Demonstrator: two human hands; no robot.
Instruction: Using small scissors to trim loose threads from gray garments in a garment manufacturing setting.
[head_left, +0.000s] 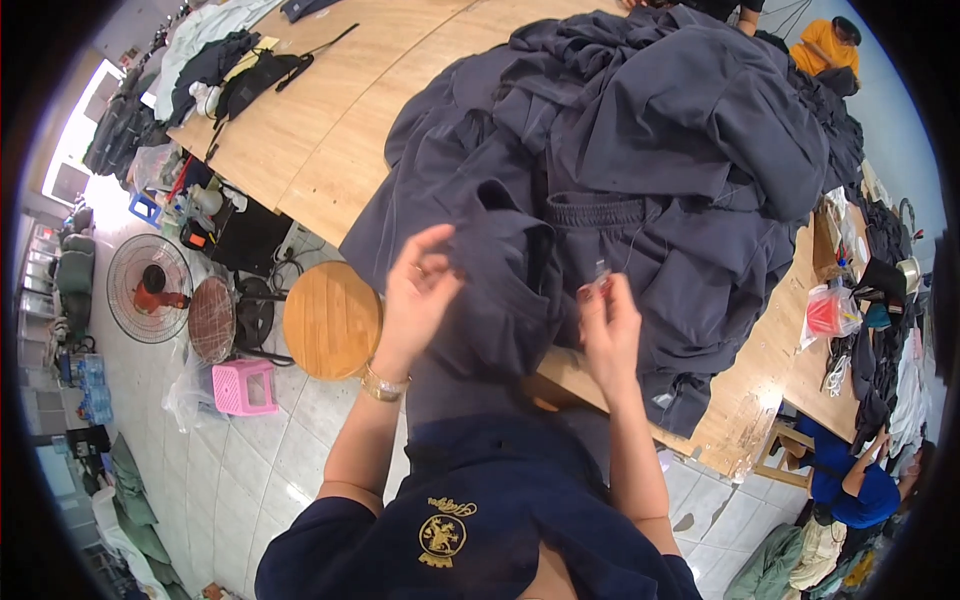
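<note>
My left hand (418,300) is raised at the left edge of a dark grey garment (490,330), its fingers parted and no object visible in them. The garment drapes over the table's near edge toward my lap. My right hand (612,325) is closed, fingertips pinched on a small clear, silvery tool (602,270) whose exact kind is too small to make out. Just beyond that hand lies a gathered elastic waistband (597,212). Loose threads hang over the cloth beside it. A large heap of similar dark grey garments (690,110) spreads behind.
The wooden table (340,140) extends left and right of the heap. A round wooden stool (332,320), pink plastic stool (244,388) and standing fan (150,288) are on my left. A person in yellow (822,45) and another in blue (865,495) are nearby.
</note>
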